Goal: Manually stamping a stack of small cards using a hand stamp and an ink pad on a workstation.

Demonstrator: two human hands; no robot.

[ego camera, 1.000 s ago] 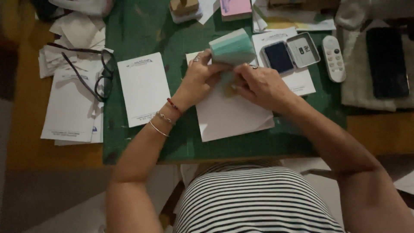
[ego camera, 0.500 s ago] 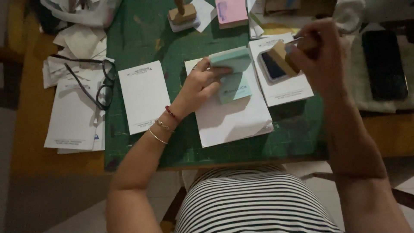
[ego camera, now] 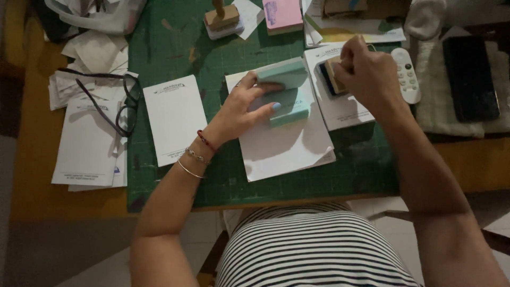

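My left hand point(ego camera: 245, 109) presses flat on a small stack of mint-green paper pads point(ego camera: 289, 98), holding it down on a white sheet stack point(ego camera: 287, 149) in the middle of the green cutting mat point(ego camera: 175, 48). My right hand point(ego camera: 366, 72) is closed around a wooden stamp block point(ego camera: 333, 73), which sits on a dark ink pad point(ego camera: 325, 79) lying on another white sheet point(ego camera: 345, 109). Most of the ink pad is hidden by the stamp and my fingers.
A white notepad sheet point(ego camera: 175, 119) lies left of my hand. Black glasses point(ego camera: 114, 103) rest on papers point(ego camera: 87, 143) at the left. At the back stand a second wooden stamp point(ego camera: 222, 18) and a pink pad point(ego camera: 282, 13). A white remote point(ego camera: 408, 74) and dark phone point(ego camera: 470, 77) lie right.
My right hand left the green pads, went right and took the wooden stamp, now pressed onto the ink pad. My left hand lowered the green pads flat onto the sheets.
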